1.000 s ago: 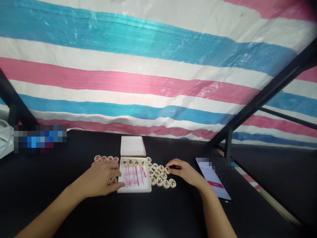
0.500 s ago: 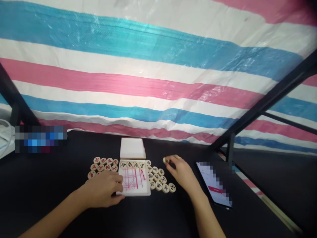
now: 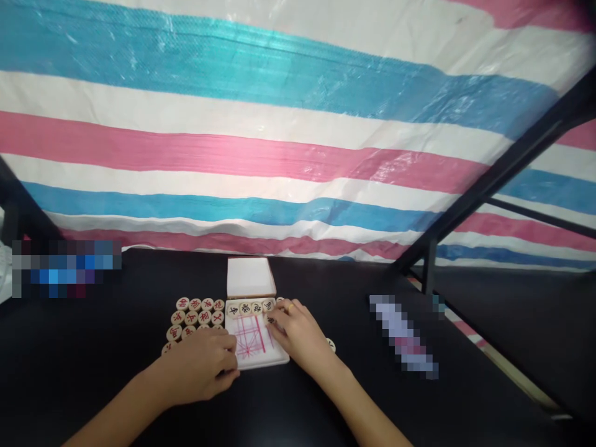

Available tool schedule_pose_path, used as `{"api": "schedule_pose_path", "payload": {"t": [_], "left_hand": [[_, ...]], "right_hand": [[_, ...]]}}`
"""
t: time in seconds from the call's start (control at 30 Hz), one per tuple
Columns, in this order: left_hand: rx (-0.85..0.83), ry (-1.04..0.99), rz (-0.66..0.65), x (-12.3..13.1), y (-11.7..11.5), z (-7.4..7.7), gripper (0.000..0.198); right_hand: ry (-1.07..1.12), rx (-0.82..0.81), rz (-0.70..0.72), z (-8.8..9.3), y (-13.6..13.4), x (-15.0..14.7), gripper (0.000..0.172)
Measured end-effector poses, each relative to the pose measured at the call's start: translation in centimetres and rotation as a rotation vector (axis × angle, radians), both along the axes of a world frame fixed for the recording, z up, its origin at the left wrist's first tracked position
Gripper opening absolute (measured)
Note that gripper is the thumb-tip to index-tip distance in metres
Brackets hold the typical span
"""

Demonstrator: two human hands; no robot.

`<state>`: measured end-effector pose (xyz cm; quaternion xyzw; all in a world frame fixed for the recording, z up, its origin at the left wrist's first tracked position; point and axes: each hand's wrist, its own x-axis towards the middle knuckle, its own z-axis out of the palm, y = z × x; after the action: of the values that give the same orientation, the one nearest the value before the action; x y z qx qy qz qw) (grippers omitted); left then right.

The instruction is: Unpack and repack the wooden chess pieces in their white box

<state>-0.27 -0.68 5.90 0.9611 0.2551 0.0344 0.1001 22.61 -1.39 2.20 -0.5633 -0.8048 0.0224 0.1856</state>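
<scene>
A shallow white box (image 3: pixel 263 359) lies on the table with pink lines on its floor. Along its far side runs a row of black-marked Chinese chess pieces (image 3: pixel 245 308). My left hand (image 3: pixel 200 363) has its fingers closed on the near left edge of the box. Over the right side of the box, my right hand (image 3: pixel 298 332) pinches a black-marked chess piece (image 3: pixel 270 319), just nearer me than the row. Left of the box stand red-marked chess pieces (image 3: pixel 190 318) in rows, partly behind my left hand. Most black-marked pieces right of the box are hidden by my right hand.
Behind the box lies its white lid (image 3: pixel 250 277). A phone (image 3: pixel 403 335), blurred out, rests on the black table (image 3: pixel 298 410) to the right. Blurred items (image 3: pixel 67 268) stand far left. Striped sheeting (image 3: pixel 261 152) and dark metal bars (image 3: pixel 493 180) close off the back.
My right hand has moved left from beside the loose black pieces to the box, carrying a chess piece. My left hand stays at the box edge. The view has shifted slightly.
</scene>
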Motion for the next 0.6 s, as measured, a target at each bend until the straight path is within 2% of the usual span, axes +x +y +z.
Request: {"api": "schedule_pose_path", "payload": {"t": [0.1,0.23,0.33,0.47,0.53,0.6], "left_hand": [[-0.016,0.006,-0.012,0.1,-0.2,-0.1,0.018],[-0.052,0.008,0.006,0.2,-0.1,-0.3,0.018],[-0.105,-0.002,0.039,0.0,0.0,-0.3,0.015],[-0.156,-0.010,0.080,-0.2,0.1,-0.1,0.012],[-0.168,-0.007,0.088,-0.2,0.1,-0.1,0.013],[-0.174,-0.005,0.084,-0.2,0.1,-0.1,0.013]], "right_hand": [[0.144,-0.001,-0.009,0.8,-0.2,1.0,0.019],[0.297,0.004,-0.103,1.8,-0.4,4.1,0.028],[0.365,0.016,-0.160,1.9,-0.7,5.8,0.040],[0.424,0.101,-0.115,1.5,-1.1,5.2,0.053],[0.400,0.140,-0.084,1.4,-1.0,4.7,0.051],[0.302,0.104,0.011,1.3,-0.3,4.6,0.044]]}}
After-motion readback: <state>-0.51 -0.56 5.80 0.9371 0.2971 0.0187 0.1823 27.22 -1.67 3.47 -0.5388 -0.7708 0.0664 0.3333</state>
